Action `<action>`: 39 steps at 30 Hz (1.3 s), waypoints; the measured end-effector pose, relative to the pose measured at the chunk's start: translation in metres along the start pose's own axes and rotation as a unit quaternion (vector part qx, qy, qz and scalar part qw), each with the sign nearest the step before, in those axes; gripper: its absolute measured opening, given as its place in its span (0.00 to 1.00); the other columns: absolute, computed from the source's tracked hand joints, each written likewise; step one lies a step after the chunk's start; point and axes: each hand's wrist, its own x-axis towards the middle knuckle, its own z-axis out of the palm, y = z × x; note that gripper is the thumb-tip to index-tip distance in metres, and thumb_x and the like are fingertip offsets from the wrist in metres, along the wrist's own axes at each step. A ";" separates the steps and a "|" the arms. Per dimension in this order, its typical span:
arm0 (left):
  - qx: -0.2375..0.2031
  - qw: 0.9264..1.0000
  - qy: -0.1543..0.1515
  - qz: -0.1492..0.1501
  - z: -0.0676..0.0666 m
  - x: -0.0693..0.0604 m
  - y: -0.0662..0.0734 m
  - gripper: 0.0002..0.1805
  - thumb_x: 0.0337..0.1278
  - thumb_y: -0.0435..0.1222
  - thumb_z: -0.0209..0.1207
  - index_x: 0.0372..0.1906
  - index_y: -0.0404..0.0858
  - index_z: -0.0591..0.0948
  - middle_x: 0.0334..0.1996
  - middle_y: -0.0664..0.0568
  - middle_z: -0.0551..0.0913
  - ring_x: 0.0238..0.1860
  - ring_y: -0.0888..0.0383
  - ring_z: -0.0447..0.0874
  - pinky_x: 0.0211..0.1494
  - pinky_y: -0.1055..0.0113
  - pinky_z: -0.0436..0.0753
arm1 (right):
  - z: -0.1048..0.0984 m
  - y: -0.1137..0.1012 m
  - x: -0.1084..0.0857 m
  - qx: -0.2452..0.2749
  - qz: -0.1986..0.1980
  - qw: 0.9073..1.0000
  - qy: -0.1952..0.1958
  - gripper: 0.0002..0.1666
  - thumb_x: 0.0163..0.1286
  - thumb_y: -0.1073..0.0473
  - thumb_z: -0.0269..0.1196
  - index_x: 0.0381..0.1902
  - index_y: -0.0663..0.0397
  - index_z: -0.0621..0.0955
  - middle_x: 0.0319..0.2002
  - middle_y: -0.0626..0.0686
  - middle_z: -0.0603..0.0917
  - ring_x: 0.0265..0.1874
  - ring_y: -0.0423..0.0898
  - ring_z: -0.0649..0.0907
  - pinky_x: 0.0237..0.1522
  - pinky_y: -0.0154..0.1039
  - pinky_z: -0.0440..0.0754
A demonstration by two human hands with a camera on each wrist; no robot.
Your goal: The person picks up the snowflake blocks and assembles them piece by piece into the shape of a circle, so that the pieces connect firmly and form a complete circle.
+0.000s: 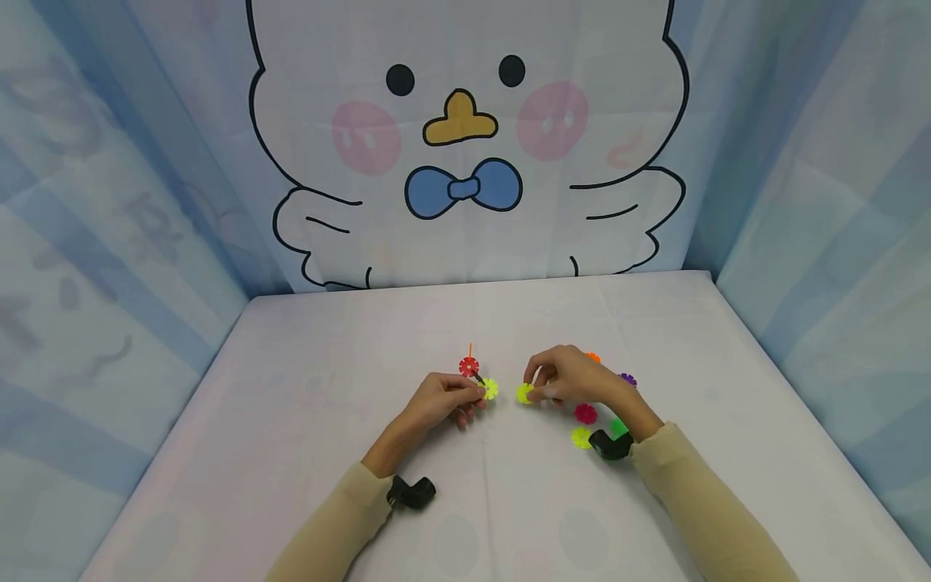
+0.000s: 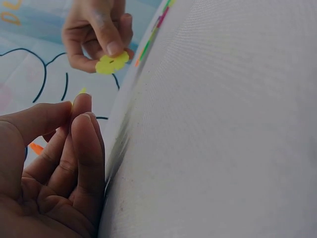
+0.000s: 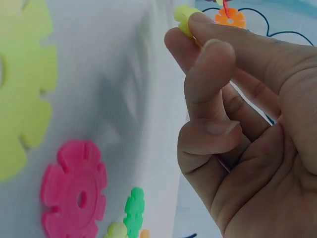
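In the head view the left hand [image 1: 445, 399] pinches a yellow notched disc [image 1: 490, 389], which is joined by a dark piece to a red disc [image 1: 469, 367] with an orange piece standing up behind it. To its right, the right hand [image 1: 570, 376] holds another yellow disc [image 1: 524, 394] between thumb and fingertip, a short gap away from the first. In the left wrist view that second disc [image 2: 112, 63] shows flat side on, while the left hand [image 2: 59, 158] hides most of its own disc. The right wrist view shows the right hand [image 3: 247, 114] pinching its disc [image 3: 185, 19] by the edge.
Loose discs lie under and beside the right forearm: a pink one [image 1: 585, 413], a yellow one [image 1: 581, 438], a green one [image 1: 619, 428], a purple one [image 1: 629, 379] and an orange one [image 1: 593, 356]. Patterned curtains stand behind and on both sides of the table [image 1: 305, 364].
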 end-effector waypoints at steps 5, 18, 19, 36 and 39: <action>0.002 1.000 -0.001 0.001 0.000 0.000 0.000 0.11 0.68 0.36 0.67 0.43 0.29 0.89 0.30 0.54 0.91 0.27 0.63 0.82 0.29 0.71 0.84 | 0.007 -0.003 0.004 0.002 -0.015 1.000 0.019 0.06 0.67 0.58 0.76 0.37 0.51 0.87 0.29 0.52 0.90 0.17 0.45 0.81 0.25 0.34 0.79; 0.001 1.000 -0.001 -0.004 0.000 0.000 0.000 0.12 0.68 0.37 0.68 0.42 0.29 0.88 0.29 0.54 0.91 0.27 0.62 0.82 0.30 0.71 0.84 | 0.021 -0.009 0.010 -0.037 -0.044 0.997 0.046 0.05 0.68 0.55 0.76 0.35 0.46 0.88 0.31 0.45 0.89 0.24 0.39 0.80 0.30 0.31 0.81; 0.001 1.000 0.000 -0.005 0.000 0.000 0.000 0.12 0.68 0.37 0.68 0.42 0.29 0.89 0.29 0.54 0.91 0.27 0.62 0.82 0.30 0.71 0.84 | 0.021 -0.008 0.010 -0.041 -0.044 0.997 0.048 0.05 0.68 0.55 0.76 0.35 0.46 0.88 0.31 0.44 0.89 0.25 0.38 0.80 0.31 0.31 0.81; 0.002 1.000 0.012 -0.011 -0.001 0.001 0.000 0.14 0.69 0.37 0.67 0.43 0.26 0.88 0.26 0.55 0.88 0.26 0.62 0.81 0.28 0.71 0.84 | 0.025 -0.016 0.010 -0.066 -0.053 0.992 0.096 0.05 0.67 0.57 0.76 0.33 0.45 0.88 0.30 0.42 0.90 0.26 0.37 0.79 0.30 0.31 0.77; 0.001 1.000 0.014 -0.012 -0.001 0.001 0.000 0.15 0.69 0.37 0.67 0.45 0.25 0.88 0.26 0.55 0.88 0.26 0.62 0.81 0.28 0.71 0.85 | 0.026 -0.017 0.010 -0.069 -0.058 0.990 0.106 0.05 0.67 0.56 0.76 0.32 0.45 0.88 0.29 0.42 0.89 0.25 0.36 0.79 0.29 0.30 0.77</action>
